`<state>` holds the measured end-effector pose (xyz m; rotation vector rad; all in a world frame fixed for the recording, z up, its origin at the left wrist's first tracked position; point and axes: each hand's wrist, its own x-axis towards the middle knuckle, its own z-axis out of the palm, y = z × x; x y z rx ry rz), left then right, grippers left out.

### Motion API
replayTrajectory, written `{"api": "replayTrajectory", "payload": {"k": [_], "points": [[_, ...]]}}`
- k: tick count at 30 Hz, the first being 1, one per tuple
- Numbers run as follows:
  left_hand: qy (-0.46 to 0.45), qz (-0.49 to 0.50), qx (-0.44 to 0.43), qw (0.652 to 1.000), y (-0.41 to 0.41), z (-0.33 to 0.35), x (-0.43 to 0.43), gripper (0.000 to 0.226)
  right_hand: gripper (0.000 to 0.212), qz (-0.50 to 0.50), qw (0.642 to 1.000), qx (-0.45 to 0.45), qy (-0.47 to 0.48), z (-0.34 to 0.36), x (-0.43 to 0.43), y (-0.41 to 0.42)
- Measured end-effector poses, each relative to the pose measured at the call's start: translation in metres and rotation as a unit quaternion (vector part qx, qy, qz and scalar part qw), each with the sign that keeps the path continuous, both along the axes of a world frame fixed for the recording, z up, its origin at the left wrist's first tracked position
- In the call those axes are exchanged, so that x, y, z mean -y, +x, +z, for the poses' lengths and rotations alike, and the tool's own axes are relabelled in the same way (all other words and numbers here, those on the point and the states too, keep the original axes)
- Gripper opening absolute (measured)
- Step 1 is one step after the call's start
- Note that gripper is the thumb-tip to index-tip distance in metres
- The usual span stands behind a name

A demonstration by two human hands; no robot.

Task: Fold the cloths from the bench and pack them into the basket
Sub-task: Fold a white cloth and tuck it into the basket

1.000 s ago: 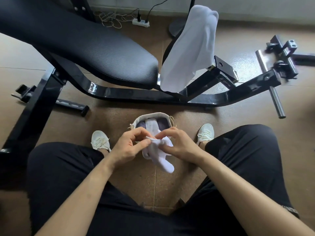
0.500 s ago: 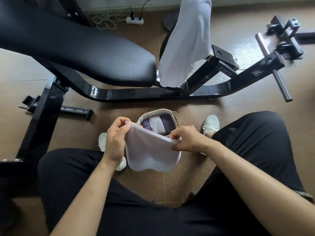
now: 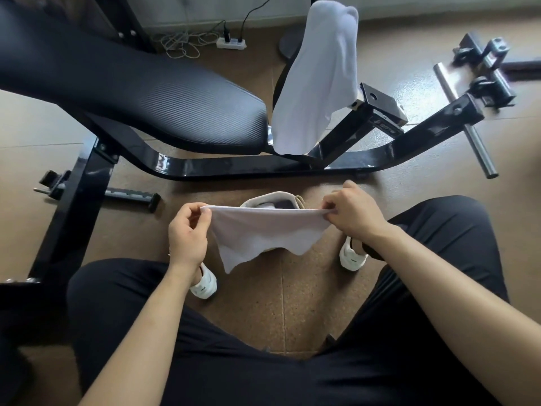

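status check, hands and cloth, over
Left hand and right hand pinch white cloth, spread over basket. Second cloth hangs on bench. Nothing blocking.

Left hand (image 3: pixel 187 232), right hand (image 3: pixel 351 213) — spread apart (forearms extended) — pinch cloth (image 3: pixel 263 230).

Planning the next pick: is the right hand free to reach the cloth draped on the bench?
Probably not yet: right hand and left hand pinch the stretched cloth; the draped cloth itself hangs unobstructed.

Home workout room: a black padded weight bench (image 3: pixel 175 106) on a glossy steel frame (image 3: pixel 234 167) spans the far side of a brown tiled floor (image 3: pixel 292 303); a power strip (image 3: pixel 231 43) and tangled cables (image 3: pixel 181 43) lie along the far wall (image 3: pixel 190 10).
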<state>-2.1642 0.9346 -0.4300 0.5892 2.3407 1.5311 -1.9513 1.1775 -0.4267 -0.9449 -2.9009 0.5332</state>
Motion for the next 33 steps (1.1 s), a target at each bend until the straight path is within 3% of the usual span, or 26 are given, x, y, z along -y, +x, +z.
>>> {"api": "replayTrajectory", "payload": {"k": [2,8,10,12,14,16,18,21,24,26,29,33], "points": [[-0.007,0.013,-0.014,1.0,-0.007,-0.002,-0.002,0.007,0.003,-0.006,0.999,-0.022,0.035,0.008,-0.007,-0.003],[0.008,0.008,0.027,1.0,-0.034,0.001,-0.014,0.011,0.002,-0.004,0.999,-0.039,-0.037,0.031,-0.029,-0.013],[0.033,-0.004,-0.006,0.999,-0.04,0.015,-0.017,0.012,0.006,-0.01,0.993,-0.112,-0.032,0.04,-0.037,-0.012],[0.096,0.006,-0.058,0.994,-0.042,0.031,-0.019,0.012,0.014,-0.031,0.968,-0.249,-0.001,0.049,-0.037,-0.01],[0.078,0.005,-0.136,0.988,-0.044,0.03,-0.02,0.01,0.018,-0.03,0.951,-0.305,0.032,0.045,-0.03,-0.011],[-0.054,-0.037,-0.126,0.99,-0.047,0.01,-0.018,0.005,0.021,-0.001,0.986,-0.166,-0.005,0.03,-0.028,-0.01],[-0.138,-0.061,-0.028,0.988,-0.052,-0.011,-0.013,0.01,0.024,-0.022,0.994,-0.015,-0.106,0.018,-0.03,-0.004],[-0.112,-0.046,0.012,0.993,-0.057,-0.017,-0.015,0.02,0.019,-0.097,0.98,-0.064,-0.16,0.01,-0.035,-0.004],[-0.086,-0.016,0.021,0.996,-0.059,-0.01,-0.025,0.009,0.014,-0.109,0.975,-0.09,-0.172,0.008,-0.037,-0.011],[-0.073,0.001,0.047,0.996,-0.064,-0.013,-0.026,0.006,0.01,-0.137,0.952,-0.134,-0.24,0.006,-0.042,-0.012],[-0.04,0.011,0.099,0.994,-0.066,-0.02,-0.023,0.009,0.005,-0.194,0.89,-0.218,-0.351,0.003,-0.044,-0.012],[-0.029,0.038,0.099,0.994,-0.064,-0.033,-0.028,0.009,0.01,-0.257,0.851,-0.254,-0.382,-0.011,-0.044,-0.017]]}}
